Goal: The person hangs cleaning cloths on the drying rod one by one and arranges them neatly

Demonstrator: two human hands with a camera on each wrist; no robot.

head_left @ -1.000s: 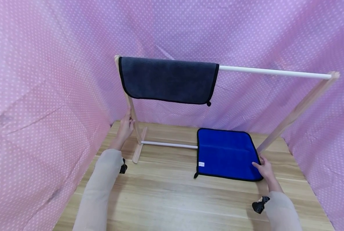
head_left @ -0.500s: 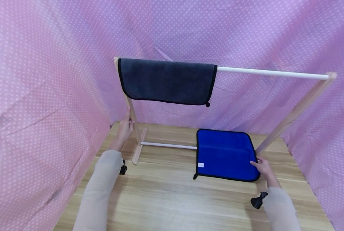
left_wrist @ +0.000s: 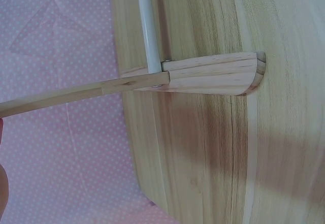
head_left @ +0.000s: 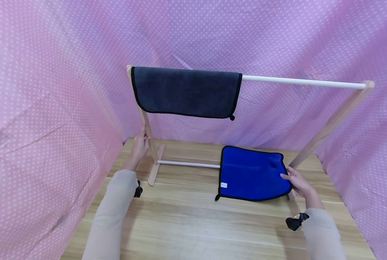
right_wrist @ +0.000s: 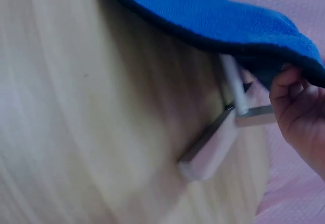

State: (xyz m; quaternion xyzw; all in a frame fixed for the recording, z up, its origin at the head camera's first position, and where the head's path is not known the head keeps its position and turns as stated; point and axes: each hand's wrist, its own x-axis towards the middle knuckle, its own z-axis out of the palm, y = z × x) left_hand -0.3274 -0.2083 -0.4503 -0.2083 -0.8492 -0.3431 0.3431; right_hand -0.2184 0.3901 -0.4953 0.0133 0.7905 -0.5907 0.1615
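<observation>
A wooden rack with white bars stands on the table. My left hand (head_left: 139,146) grips its left post (head_left: 150,135) below a dark grey towel (head_left: 186,94), which hangs folded over the left half of the top bar (head_left: 304,82). At the right, my right hand (head_left: 300,181) pinches the right edge of a blue towel (head_left: 250,177) with black trim, thumb on top. That edge is raised off the table in the right wrist view, with the rack's right foot (right_wrist: 210,148) showing beneath. The blue towel covers the right part of the lower bar (head_left: 188,164).
The right post (head_left: 333,124) slants up beyond my right hand. The left foot (left_wrist: 213,74) lies flat on the wooden table (head_left: 193,224). Pink dotted curtains (head_left: 50,108) enclose the table at the back and both sides.
My right hand has moved slightly up along the blue towel's right edge and lifted it, so the cloth now bulges and the rack's right foot shows. The left hand stays put.
</observation>
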